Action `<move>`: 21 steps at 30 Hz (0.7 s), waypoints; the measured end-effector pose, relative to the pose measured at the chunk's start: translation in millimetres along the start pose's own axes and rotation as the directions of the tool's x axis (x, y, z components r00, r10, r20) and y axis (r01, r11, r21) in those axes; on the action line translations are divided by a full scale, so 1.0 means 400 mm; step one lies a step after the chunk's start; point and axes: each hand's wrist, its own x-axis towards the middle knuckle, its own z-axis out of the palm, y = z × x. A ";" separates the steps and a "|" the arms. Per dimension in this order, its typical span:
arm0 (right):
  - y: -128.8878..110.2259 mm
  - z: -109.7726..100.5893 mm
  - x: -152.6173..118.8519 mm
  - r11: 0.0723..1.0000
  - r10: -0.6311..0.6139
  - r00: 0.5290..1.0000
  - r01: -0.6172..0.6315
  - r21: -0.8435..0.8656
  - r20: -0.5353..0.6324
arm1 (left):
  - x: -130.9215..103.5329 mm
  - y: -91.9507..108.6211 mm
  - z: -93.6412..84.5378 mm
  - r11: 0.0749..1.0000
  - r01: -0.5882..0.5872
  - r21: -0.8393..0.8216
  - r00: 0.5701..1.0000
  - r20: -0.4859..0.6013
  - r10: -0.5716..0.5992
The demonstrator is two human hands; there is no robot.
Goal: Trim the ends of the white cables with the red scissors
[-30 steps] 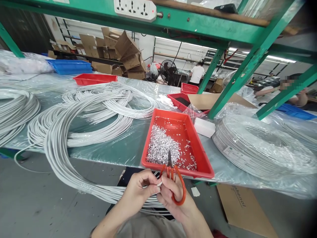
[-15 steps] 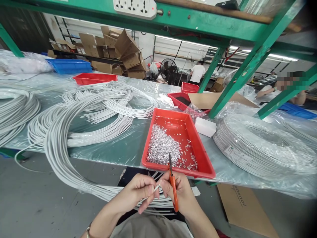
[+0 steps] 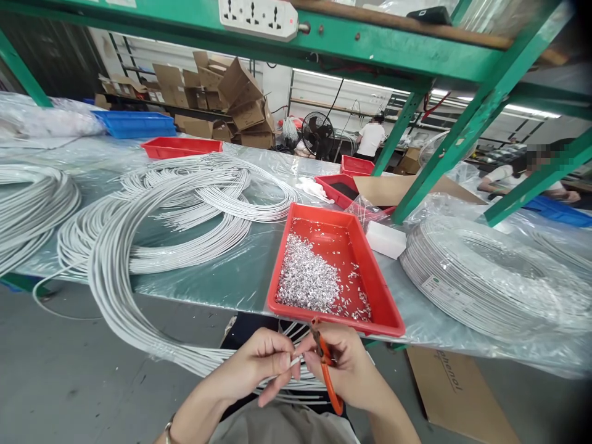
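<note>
Between the thumb and fingers of my left hand (image 3: 263,364) is the end of a white cable (image 3: 296,359), its tip pointing right. My right hand (image 3: 345,364) is closed around orange-handled pliers (image 3: 330,382), whose dark jaws point up and slightly left. The right thumb and a fingertip come close to the cable's tip; whether they touch it is unclear. A small metal glint shows at the tip, too small to make out. More of the white cable bundle (image 3: 198,359) runs beneath both hands across my lap. Just beyond them, a red tray (image 3: 386,302) holds many small silver metal pieces (image 3: 308,274).
Coils of white cable (image 3: 185,253) cover the table's left side. A wrapped cable coil (image 3: 462,283) and a white box (image 3: 385,239) are at right. Green frame posts (image 3: 462,129) rise beyond the tray. Cardboard (image 3: 456,394) leans below. Two people work in the background.
The pliers have tilted in my right hand: their jaws have dropped lower and the handle has swung right. My left hand still pinches the cable. The view has shifted slightly.
</note>
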 end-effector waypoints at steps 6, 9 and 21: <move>-0.002 -0.002 0.006 0.954 -0.166 0.986 0.165 -0.250 0.018 | 0.000 0.010 0.020 0.990 0.030 0.136 0.999 0.013 -0.032; 0.001 -0.018 0.006 0.922 -0.231 0.967 0.180 -0.342 -0.112 | 0.005 0.007 0.027 0.985 0.034 0.170 0.998 -0.062 -0.023; -0.021 -0.221 0.087 0.663 -0.362 0.836 -0.080 -0.745 -0.412 | -0.058 0.018 0.035 0.761 -0.059 0.646 0.993 -0.042 0.113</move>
